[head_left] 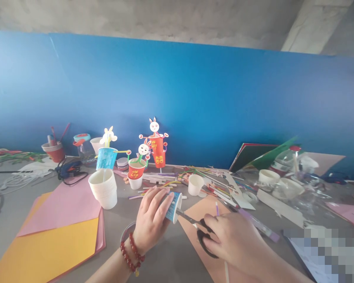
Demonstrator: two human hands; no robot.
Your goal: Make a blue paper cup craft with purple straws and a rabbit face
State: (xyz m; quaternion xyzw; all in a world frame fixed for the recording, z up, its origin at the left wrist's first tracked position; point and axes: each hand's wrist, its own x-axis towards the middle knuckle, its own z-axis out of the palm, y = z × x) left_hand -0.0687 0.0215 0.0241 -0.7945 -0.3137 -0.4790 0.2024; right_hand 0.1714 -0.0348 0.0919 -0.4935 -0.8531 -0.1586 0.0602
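My left hand (155,216) is wrapped round a blue-coloured paper cup (173,206), tipped on its side with its mouth toward the right. In my right hand (231,237) are scissors (205,236) with black handles, fingers through the loops. Their blades reach to the cup's mouth; whether the tips are inside or against the rim I cannot tell. Below the scissors lies orange-brown paper (194,243). Just beyond my hands stands a small white paper cup (195,184).
Rabbit figures on red cups (157,151) and a blue cup figure (106,158) on stacked white cups (106,188) stand behind. Pink and yellow paper (59,243) lies left. Pens and pipe cleaners (162,181) are scattered mid-table. Plastic bottles (283,161) and scraps crowd the right.
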